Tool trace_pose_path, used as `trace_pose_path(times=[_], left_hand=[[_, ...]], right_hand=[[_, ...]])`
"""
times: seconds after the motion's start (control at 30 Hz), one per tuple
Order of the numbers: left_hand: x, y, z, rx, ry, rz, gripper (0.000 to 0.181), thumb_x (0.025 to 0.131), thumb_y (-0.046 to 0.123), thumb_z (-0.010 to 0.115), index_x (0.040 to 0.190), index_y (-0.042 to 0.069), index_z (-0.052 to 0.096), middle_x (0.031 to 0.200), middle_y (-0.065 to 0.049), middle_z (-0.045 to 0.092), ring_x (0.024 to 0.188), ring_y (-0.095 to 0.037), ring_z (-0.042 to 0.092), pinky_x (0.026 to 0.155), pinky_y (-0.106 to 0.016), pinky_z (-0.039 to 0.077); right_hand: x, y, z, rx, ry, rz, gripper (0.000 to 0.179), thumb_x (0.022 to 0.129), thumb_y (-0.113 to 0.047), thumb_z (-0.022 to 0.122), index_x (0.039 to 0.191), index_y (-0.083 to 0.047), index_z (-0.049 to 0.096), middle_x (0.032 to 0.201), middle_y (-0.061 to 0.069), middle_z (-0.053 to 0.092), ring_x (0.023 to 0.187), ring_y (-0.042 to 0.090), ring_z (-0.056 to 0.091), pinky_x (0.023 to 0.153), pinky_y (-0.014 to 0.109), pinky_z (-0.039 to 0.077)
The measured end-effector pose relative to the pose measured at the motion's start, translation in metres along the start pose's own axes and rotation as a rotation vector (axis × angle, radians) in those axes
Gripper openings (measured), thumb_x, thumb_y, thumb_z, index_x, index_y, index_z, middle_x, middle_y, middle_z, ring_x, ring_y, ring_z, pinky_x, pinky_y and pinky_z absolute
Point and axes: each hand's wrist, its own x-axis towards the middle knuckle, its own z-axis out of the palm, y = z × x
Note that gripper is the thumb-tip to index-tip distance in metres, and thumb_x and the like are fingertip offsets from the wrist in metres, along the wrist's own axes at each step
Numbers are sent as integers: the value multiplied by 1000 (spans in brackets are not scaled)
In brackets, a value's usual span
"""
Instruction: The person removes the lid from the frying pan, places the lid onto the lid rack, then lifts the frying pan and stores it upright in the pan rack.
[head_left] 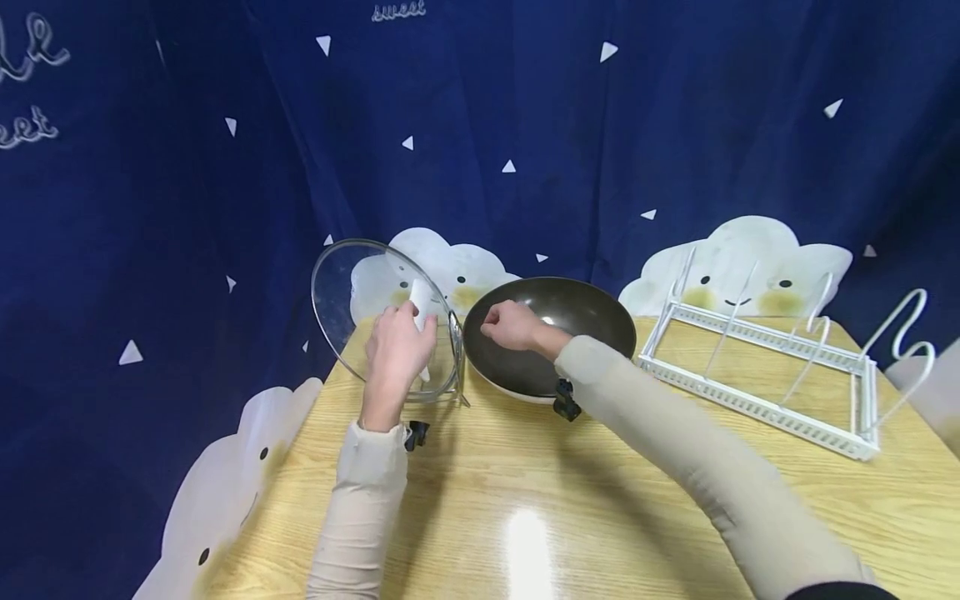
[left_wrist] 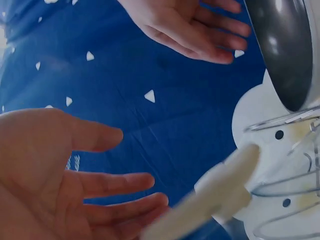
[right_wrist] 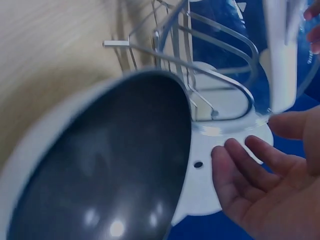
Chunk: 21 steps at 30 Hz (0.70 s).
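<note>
Dark blue cloth [head_left: 450,100] printed with white triangles and smiling clouds hangs behind a pale, wood-grained surface [head_left: 465,483]. At the left, a round, clear glass lid [head_left: 367,292] with a thin, shiny rim stands tilted on edge by a bent-metal wire rack [head_left: 458,358]; its exact seat in the wires is hard to tell. The left hand [head_left: 400,350] reaches forward from a ribbed cream sleeve [head_left: 360,500], right beside the lid's smooth white handle [head_left: 420,300], thumb and fingers spread apart in the left wrist view. Whether they touch the handle is unclear. Next comes a round wok [head_left: 585,317], glossy dark inside and pale outside. The right hand [head_left: 513,325] hovers near its rim, wrist angled inward, fingers loosely bent, thumb apart from them, holding nothing. Farthest right sits a white rack [head_left: 750,404] with perforated rails and slender, wavy uprights.
</note>
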Motion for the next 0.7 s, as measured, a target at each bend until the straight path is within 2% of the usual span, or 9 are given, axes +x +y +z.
trace_pose_path(times=[0.2, 0.3, 0.5, 0.7], left_hand=[[-4, 18, 5, 36, -78, 82, 42, 93, 39, 52, 115, 5, 61, 111, -16, 59, 97, -35, 57, 73, -49, 49], [-10, 29, 11, 72, -109, 120, 44, 93, 41, 52, 119, 6, 60, 113, -15, 60, 99, -34, 59, 74, -49, 51], [-20, 48, 28, 158, -188, 208, 50, 94, 41, 51, 130, 6, 53, 121, -15, 58, 106, -33, 57, 81, -47, 50], [-29, 62, 43, 221, -224, 268, 48, 94, 42, 52, 127, 7, 55, 115, -15, 60, 101, -32, 59, 76, -46, 51]], right_hand=[[-21, 9, -33, -75, -64, 9, 29, 94, -27, 54, 107, -4, 66, 101, 7, 66, 95, 22, 59, 84, 36, 48], [-32, 14, -47, -125, -77, -4, 26, 93, -27, 55, 100, -5, 67, 91, 5, 66, 86, 20, 59, 79, 34, 48], [-63, 26, -70, -228, -102, -67, 29, 92, -28, 54, 97, -4, 69, 90, 5, 67, 85, 22, 61, 78, 37, 49], [-92, 45, -86, -269, -109, -91, 27, 91, -27, 56, 94, -3, 69, 86, 4, 67, 84, 23, 61, 79, 40, 49]])
